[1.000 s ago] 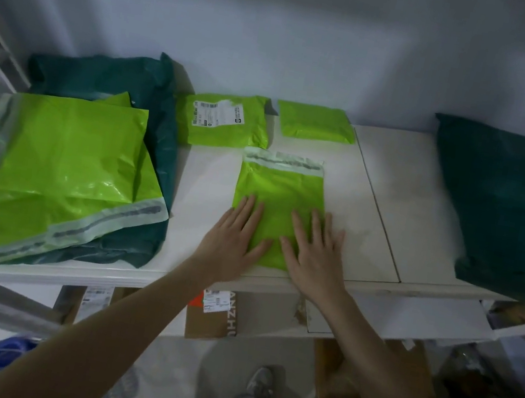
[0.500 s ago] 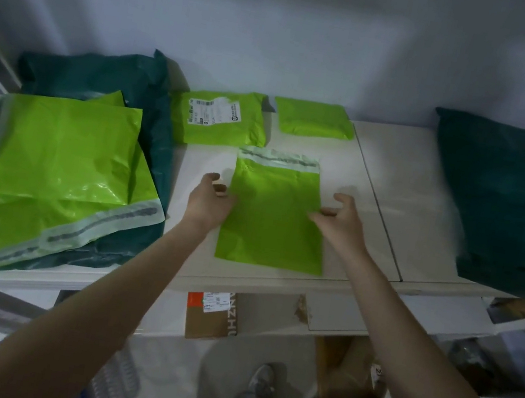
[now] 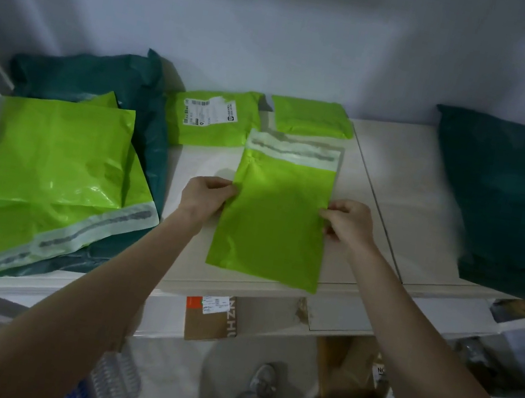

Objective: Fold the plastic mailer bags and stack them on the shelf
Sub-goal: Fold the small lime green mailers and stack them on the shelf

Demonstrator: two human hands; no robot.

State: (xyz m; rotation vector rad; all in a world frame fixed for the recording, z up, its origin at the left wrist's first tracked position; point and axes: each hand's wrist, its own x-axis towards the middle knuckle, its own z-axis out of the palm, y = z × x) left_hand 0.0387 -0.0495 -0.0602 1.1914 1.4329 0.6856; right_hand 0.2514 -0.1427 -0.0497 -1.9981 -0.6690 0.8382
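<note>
So both hands are pinching the side edges of a lime green mailer bag (image 3: pixel 275 215) in the middle of the frame, left hand (image 3: pixel 207 196) on its left edge, right hand (image 3: pixel 349 222) on the right. It lies unfolded on the white shelf (image 3: pixel 393 200), smooth, with its pale adhesive strip at the far end. Behind it two folded green bags (image 3: pixel 214 117) sit by the wall, so I'd say a couple are done. The big green mailers (image 3: pixel 48 163) at the left look unfolded
</note>
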